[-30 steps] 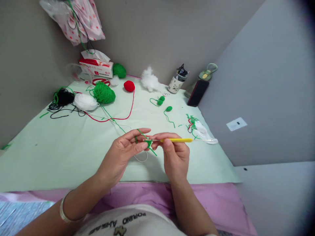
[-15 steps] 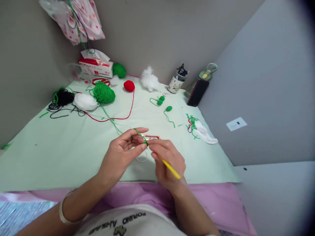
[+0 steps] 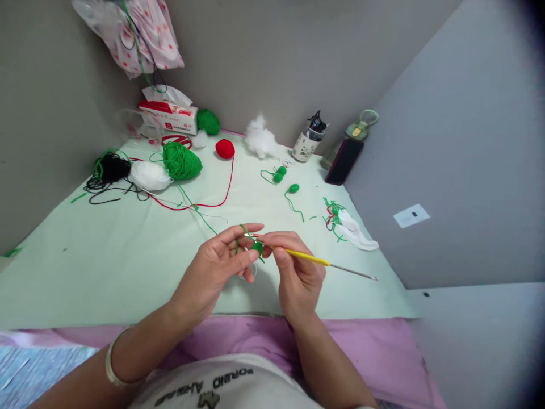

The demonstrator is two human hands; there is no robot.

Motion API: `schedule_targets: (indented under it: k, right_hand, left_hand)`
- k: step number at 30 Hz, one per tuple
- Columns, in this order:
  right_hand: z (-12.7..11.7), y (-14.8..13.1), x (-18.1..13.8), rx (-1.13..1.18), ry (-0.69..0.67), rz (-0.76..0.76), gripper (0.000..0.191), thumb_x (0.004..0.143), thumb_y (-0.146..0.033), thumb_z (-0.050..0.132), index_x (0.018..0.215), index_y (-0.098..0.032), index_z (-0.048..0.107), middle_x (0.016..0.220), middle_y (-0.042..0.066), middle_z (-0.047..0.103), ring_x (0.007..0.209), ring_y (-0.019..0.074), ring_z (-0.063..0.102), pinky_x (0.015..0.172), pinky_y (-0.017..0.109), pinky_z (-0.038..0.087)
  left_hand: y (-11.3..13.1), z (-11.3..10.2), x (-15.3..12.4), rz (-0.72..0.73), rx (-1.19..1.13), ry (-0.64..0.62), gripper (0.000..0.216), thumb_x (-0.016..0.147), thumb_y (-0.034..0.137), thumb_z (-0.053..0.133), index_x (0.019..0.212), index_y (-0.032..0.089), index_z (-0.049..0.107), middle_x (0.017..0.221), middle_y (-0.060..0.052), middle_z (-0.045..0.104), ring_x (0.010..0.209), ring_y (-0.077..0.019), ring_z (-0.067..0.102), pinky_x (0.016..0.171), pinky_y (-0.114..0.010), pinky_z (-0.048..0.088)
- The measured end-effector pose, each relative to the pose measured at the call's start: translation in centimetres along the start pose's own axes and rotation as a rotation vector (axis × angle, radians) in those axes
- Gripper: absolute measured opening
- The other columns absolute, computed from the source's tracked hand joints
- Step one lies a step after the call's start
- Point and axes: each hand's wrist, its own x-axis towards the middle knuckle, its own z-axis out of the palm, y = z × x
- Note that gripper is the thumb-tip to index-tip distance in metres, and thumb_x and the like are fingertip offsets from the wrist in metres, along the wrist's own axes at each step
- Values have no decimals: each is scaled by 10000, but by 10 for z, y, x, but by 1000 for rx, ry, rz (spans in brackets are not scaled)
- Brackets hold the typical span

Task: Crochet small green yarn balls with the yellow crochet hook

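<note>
My left hand (image 3: 225,258) pinches a small green crochet piece (image 3: 257,247) between thumb and fingers, with green yarn looped over its raised index finger. From there the strand runs back to the green yarn ball (image 3: 182,161). In my right hand (image 3: 300,267) is a crochet hook (image 3: 306,257) with a yellow handle, its far metal end pointing to the right. The hook's working tip meets the crochet piece, but my fingers partly hide it. Behind my fingertips a bit of an orange-handled tool shows, mostly covered.
Black yarn (image 3: 114,168), a white yarn ball (image 3: 150,175) and a red yarn ball (image 3: 225,149) lie at the back left. White stuffing (image 3: 260,138), a pen jar (image 3: 307,142) and a phone (image 3: 344,162) stand behind. Small green crocheted balls (image 3: 293,188) and a white item (image 3: 355,234) lie right.
The crochet hook has swung from pointing down toward me to pointing out to the right, and my right hand has turned with it. The green crochet piece shows more clearly now.
</note>
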Motion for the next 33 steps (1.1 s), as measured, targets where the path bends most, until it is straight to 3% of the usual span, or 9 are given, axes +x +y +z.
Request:
schedule_targets:
  k: [3,6,9,11,13,16,24,29,33]
  right_hand:
    - [0,2,-6,-168,-48,-137,297,984,-99,591,1165,-280,741,1033,58,756,932,189,724,771,354,618]
    - [-4,2,-7,-321,-90,-263,382,950,-60,625,1243,-285,726,1125,88,742,1016,208,722,810,363,614]
    - [-7,0,-1,-178,-13,-133,294,977,-90,595,1136,-276,759,965,49,754,883,183,712,752,346,597]
    - [-7,-1,4,12,41,24,229,1002,-151,583,1035,-269,776,881,23,729,738,150,673,667,318,570]
    - [-6,-1,7,135,20,117,196,1004,-201,598,990,-261,785,896,26,732,726,146,664,647,310,560]
    - [-3,-1,6,130,-35,135,165,986,-222,631,987,-249,794,949,46,768,828,173,695,691,317,579]
    - [-8,3,4,291,-33,261,209,1028,-340,568,986,-203,719,925,64,788,717,161,719,664,322,609]
    - [-11,-3,0,132,-51,150,201,1050,-255,510,1034,-217,707,966,56,784,757,162,737,695,326,625]
    - [-11,-4,-4,-77,-90,-74,251,1039,-156,480,1137,-241,695,1027,56,775,819,165,739,747,343,629]
  left_hand:
    - [-1,-1,1,15,-31,49,356,808,248,859,1158,263,797,816,33,641,566,-40,540,545,-152,492]
    - [0,-4,4,-98,-155,16,361,811,250,858,1166,222,799,672,63,535,489,-17,395,475,-128,429]
    - [1,-8,6,-159,-239,23,310,793,226,867,1096,174,820,675,65,510,495,-9,362,472,-114,412]
    - [1,-9,7,-114,-215,64,284,784,211,870,1063,189,825,743,45,579,562,-20,475,553,-121,466]
    - [0,-8,6,-53,-133,74,280,787,212,869,1063,218,822,823,21,664,700,-58,601,677,-142,509]
    - [-1,-5,3,-13,-48,42,294,802,236,864,1091,254,813,904,1,737,851,-104,672,796,-179,514]
    - [3,-7,0,4,28,40,316,820,266,846,1132,270,796,897,12,700,883,-150,681,850,-261,499]
    - [4,-10,-1,35,105,65,311,815,290,847,1122,278,802,906,-2,690,912,-167,655,840,-268,494]
    - [1,-12,-1,73,161,65,298,822,294,844,1117,296,802,879,8,662,869,-150,634,789,-244,493]
